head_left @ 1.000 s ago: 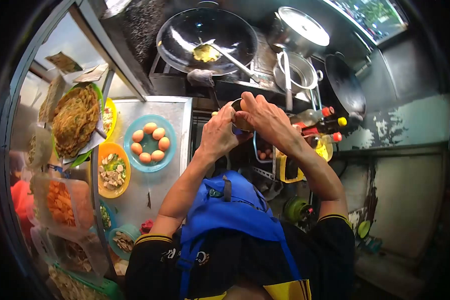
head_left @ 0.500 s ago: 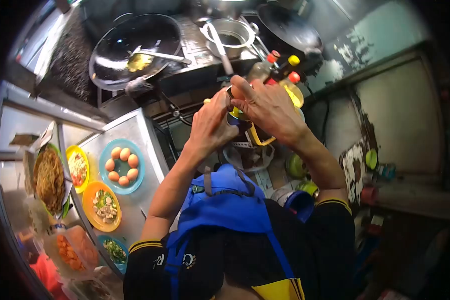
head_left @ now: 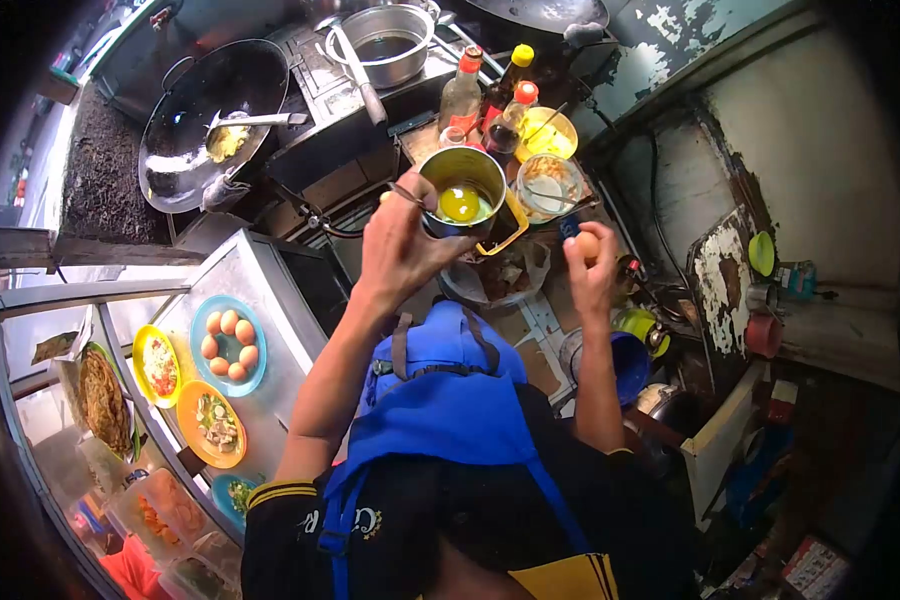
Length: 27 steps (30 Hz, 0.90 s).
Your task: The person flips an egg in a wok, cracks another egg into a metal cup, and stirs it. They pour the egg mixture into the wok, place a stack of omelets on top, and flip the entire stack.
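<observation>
My left hand (head_left: 405, 245) is closed around a metal cup (head_left: 465, 165), with a thin metal utensil (head_left: 410, 194) at its rim. A yellow egg yolk (head_left: 460, 203) lies inside the cup, whose yellow handle (head_left: 508, 225) points towards the lower right. To the right, my right hand (head_left: 592, 265) holds a brown egg or eggshell (head_left: 587, 244) in its fingers. Its other side is hidden, so I cannot tell whether it is whole. A glass jar (head_left: 549, 185) with a spoon stands between the cup and my right hand.
Red- and yellow-capped bottles (head_left: 462, 92) and a yellow bowl (head_left: 548, 133) stand beyond the cup. A black wok (head_left: 215, 110) and metal pot (head_left: 382, 45) sit farther back. Several brown eggs lie on a blue plate (head_left: 257, 345) at left, beside an orange plate (head_left: 188, 420).
My hands were together over the cup and have separated. My right hand has moved right and down with the egg or shell. The cup's inside and the yolk now show; the view has shifted.
</observation>
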{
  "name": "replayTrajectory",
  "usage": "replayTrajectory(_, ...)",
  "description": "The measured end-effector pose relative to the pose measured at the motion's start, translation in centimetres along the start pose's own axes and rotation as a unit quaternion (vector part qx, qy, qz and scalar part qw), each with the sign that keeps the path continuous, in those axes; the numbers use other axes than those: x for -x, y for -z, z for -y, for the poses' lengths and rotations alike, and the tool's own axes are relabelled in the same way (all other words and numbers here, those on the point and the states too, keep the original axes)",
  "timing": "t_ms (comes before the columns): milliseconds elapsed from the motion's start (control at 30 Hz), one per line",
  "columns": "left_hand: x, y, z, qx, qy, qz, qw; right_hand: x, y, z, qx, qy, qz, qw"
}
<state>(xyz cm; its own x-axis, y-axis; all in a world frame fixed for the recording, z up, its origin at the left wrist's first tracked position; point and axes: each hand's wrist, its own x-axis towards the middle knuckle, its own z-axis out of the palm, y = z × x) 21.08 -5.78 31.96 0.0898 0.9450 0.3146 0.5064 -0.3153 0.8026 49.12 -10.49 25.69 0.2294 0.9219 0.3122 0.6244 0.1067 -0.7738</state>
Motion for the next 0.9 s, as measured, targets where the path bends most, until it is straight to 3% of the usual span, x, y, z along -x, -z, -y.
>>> replayTrajectory(67,0.3,0.6,0.5,-0.005,-0.007,-0.006,1.0,2.7,-1.1,-4.0,0.12,-0.043,0.046,0.991)
replayTrajectory(133,0.6,1.6,-0.5,0.026,0.054,-0.014,0.998,4.4,-1.4,-7.9,0.082,-0.155,0.081,0.981)
replayTrajectory(167,1.0,1.6,0.5,0.058,-0.007,-0.057,0.997,4.8,-1.6,-9.5,0.068,-0.143,0.041,0.987)
replayTrajectory(200,1.7,2.1,1.1,0.092,-0.01,-0.074,0.993,4.5,-1.3,-9.9,0.067,-0.146,0.046,0.986)
replayTrajectory(267,4.1,3.7,1.3,0.026,0.084,-0.091,0.992,2.6,-0.5,-9.3,0.027,-0.15,0.03,0.988)
replayTrajectory(367,8.5,5.8,2.6,-0.091,0.154,-0.143,0.973,-1.1,-0.9,-5.0,-0.101,-0.127,0.032,0.986)
replayTrajectory(433,12.3,6.5,4.1,-0.066,0.205,-0.194,0.957,-3.4,-1.9,-1.1,-0.158,-0.097,0.063,0.981)
replayTrajectory(533,15.3,7.8,3.0,-0.138,0.195,-0.249,0.939,-5.8,-6.3,4.6,-0.254,-0.026,0.128,0.958)
replayTrajectory(600,18.4,8.6,4.3,-0.155,0.214,-0.282,0.922,-6.4,-10.2,7.6,-0.195,0.045,0.229,0.953)
replayTrajectory(633,19.4,8.8,4.5,-0.121,0.236,-0.3,0.916,-6.4,-11.9,11.2,-0.214,0.023,0.292,0.932)
replayTrajectory(667,20.3,9.0,4.7,-0.08,0.254,-0.314,0.911,-6.2,-15.1,12.7,-0.212,0.164,0.278,0.922)
replayTrajectory(700,20.7,9.3,4.6,-0.073,0.266,-0.326,0.904,-5.7,-18.5,13.6,-0.209,0.183,0.326,0.904)
replayTrajectory(833,21.7,11.0,5.2,-0.104,0.248,-0.345,0.899,-2.0,-35.3,10.2,-0.096,0.321,0.443,0.831)
replayTrajectory(867,21.8,11.5,5.2,-0.128,0.254,-0.338,0.897,-1.1,-41.0,7.5,-0.008,0.397,0.487,0.778)
replayTrajectory(900,22.2,11.9,5.4,-0.121,0.269,-0.343,0.892,-0.3,-42.1,7.7,-0.002,0.435,0.454,0.777)
